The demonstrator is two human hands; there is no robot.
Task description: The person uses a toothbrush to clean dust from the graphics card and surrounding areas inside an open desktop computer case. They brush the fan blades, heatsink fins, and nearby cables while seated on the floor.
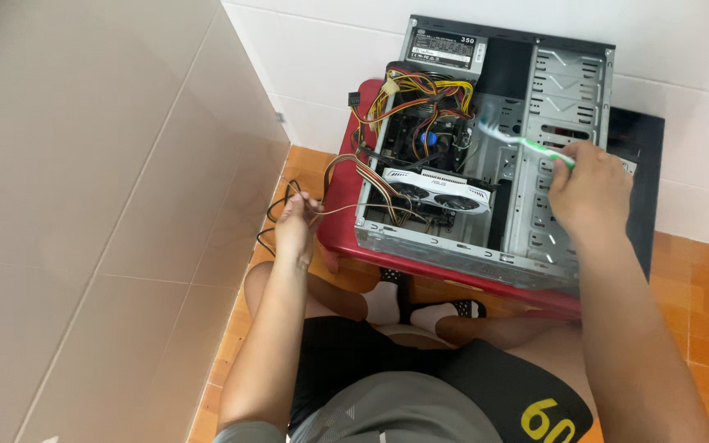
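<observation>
An open desktop computer case (564, 98) lies on its side on a red stool (346, 238). Inside it are a white two-fan graphics card (436, 193), a motherboard (420, 135) and a power supply (445, 49) with yellow, red and black wires. My right hand (588, 193) grips a green and white toothbrush (527, 143), whose bristles point into the case near the motherboard's right edge. My left hand (297, 226) is at the stool's left side, holding a bundle of thin cables (346, 168) that runs out of the case.
White tiled walls stand close on the left and behind. A black side panel (646, 164) leans against the back wall to the right of the case. My knees and socked feet (432, 312) are under the stool on the orange tile floor (703, 303).
</observation>
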